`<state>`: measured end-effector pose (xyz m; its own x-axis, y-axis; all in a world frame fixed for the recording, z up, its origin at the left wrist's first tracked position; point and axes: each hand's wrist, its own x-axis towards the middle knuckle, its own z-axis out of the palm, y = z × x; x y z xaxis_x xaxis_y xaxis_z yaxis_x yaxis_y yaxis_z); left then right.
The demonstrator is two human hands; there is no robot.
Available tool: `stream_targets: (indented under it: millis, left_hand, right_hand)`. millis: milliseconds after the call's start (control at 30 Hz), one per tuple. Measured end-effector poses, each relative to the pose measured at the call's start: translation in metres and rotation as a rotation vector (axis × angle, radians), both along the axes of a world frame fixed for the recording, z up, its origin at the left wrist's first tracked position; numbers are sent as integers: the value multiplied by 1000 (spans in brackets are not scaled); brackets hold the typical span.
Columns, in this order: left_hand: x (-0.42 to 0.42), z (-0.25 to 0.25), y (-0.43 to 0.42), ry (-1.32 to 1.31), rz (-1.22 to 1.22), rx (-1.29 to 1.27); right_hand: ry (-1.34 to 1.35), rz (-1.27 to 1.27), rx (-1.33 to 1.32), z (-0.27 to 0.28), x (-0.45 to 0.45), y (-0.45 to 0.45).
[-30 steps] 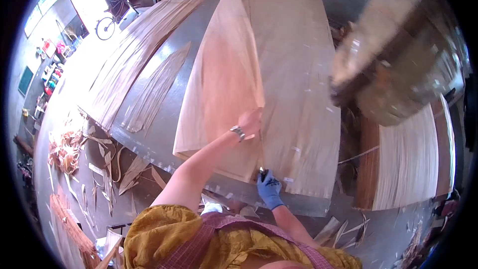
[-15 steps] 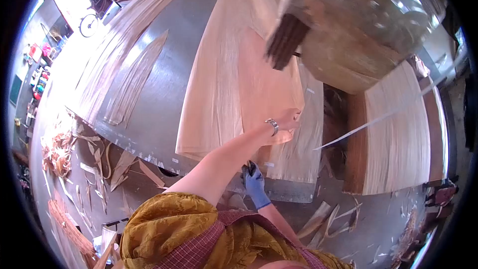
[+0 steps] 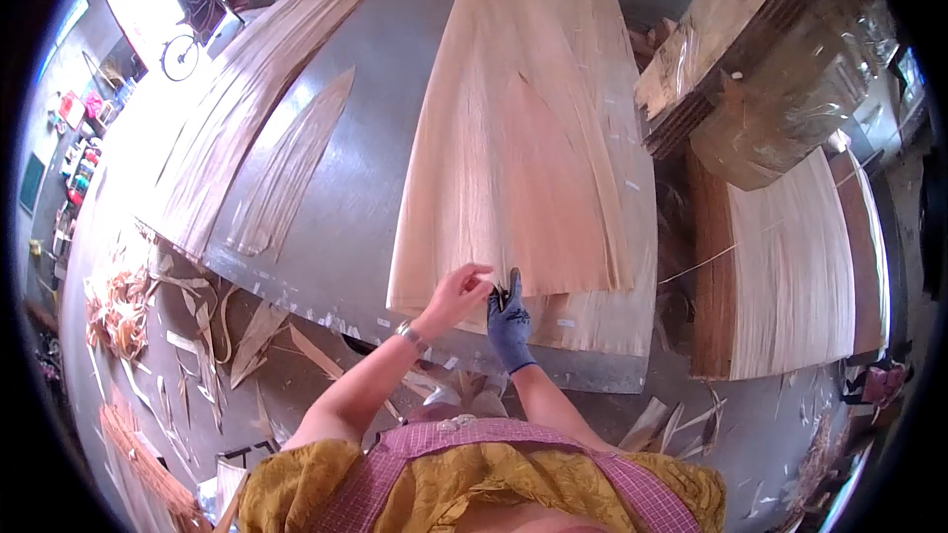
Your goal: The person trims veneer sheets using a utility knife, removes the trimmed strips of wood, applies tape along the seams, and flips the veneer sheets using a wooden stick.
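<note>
Pale wood veneer sheets (image 3: 464, 168) lie in a layered stack on the grey table, with a pinker pointed piece (image 3: 563, 207) on top. Over their near edge is my bare left hand (image 3: 459, 298), wearing a metal watch; its fingers are loosely bent and apart, with nothing visible in them. Right beside it, my right hand (image 3: 510, 331) wears a blue glove with dark fingertips. Its fingers are closed around something small and dark that I cannot make out. A thin pale strip (image 3: 699, 264) sticks out over the gap at the right.
More veneer (image 3: 247, 89) and a narrow pointed piece (image 3: 296, 163) lie on the grey table (image 3: 365, 158) to the left. At the right are a plastic-wrapped block (image 3: 780, 99) and another veneer stack (image 3: 790, 276). Offcuts (image 3: 118, 306) litter the floor.
My left hand has come back from the sheets' right edge to beside my gloved hand. The long strip at the right has dropped lower. The view has shifted, showing the stack's right side more fully.
</note>
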<state>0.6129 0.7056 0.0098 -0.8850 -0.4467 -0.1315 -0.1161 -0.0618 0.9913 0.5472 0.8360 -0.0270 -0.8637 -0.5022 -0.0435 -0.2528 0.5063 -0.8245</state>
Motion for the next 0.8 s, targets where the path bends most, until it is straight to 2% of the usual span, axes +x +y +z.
stream_targets:
  millis: [100,200,233,300,400,533,700,800]
  left_hand:
    - [41,3,-5,-29,87,9]
    - [63,1,-5,-64,121,25]
    - [66,-3,-4,-61,130,30]
    - [64,-4,2,-82,132,31]
    - [52,11,23,-152,104,8]
    - [16,19,69,-173,23,-48]
    - [-54,13,179,-166,-108,-111]
    - [-105,18,262,-258,-282,4]
  right_hand:
    - [14,-58,27,-18,-7,-12]
    - [-37,-128,-418,-89,-24,-21]
    - [-211,-136,-425,-76,-26,-16]
    - [-561,-150,-435,-16,-28,2]
    - [-739,-240,-530,32,-35,26]
    - [-795,-289,-563,57,-78,98]
    - [-762,-329,-592,77,-159,244]
    - [-690,-365,-564,71,-210,354]
